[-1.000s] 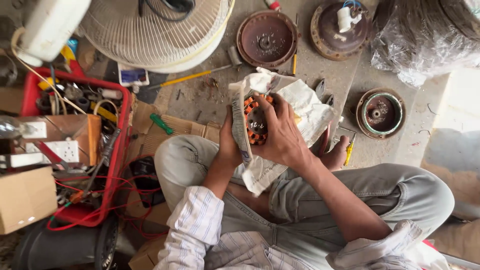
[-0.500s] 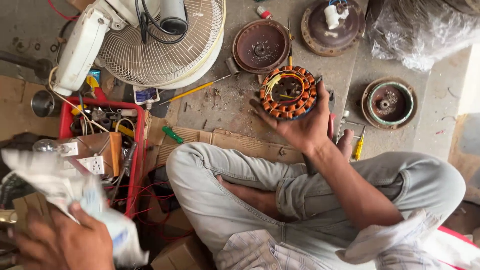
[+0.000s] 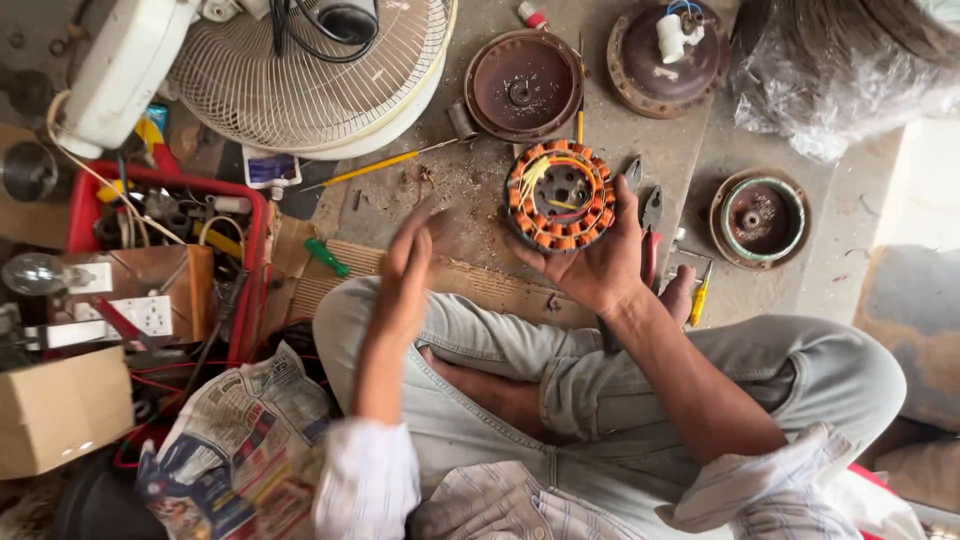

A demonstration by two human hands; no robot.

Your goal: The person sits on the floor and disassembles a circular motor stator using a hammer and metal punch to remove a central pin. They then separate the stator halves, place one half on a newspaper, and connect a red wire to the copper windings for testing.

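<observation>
My right hand (image 3: 600, 262) grips a round motor stator (image 3: 560, 194) with orange copper windings, held flat above the concrete floor in front of my crossed legs. My left hand (image 3: 412, 262) is blurred, raised over my left knee with fingers apart and nothing in it, a short way left of the stator. A crumpled newspaper (image 3: 240, 450) lies on the floor at my lower left.
A white fan (image 3: 290, 70) lies at the top left beside a red crate (image 3: 255, 270) of wires and parts. Rusty motor covers (image 3: 522, 84), (image 3: 668, 52), (image 3: 758, 217) sit ahead. Pliers (image 3: 650, 215), a yellow screwdriver (image 3: 370, 167) and a green-handled tool (image 3: 327, 257) lie nearby. A cardboard box (image 3: 62, 410) stands left.
The newspaper came off the stator; my left hand carried it to the lower left, dropped it and swung back up toward the stator. My right hand still holds the stator.
</observation>
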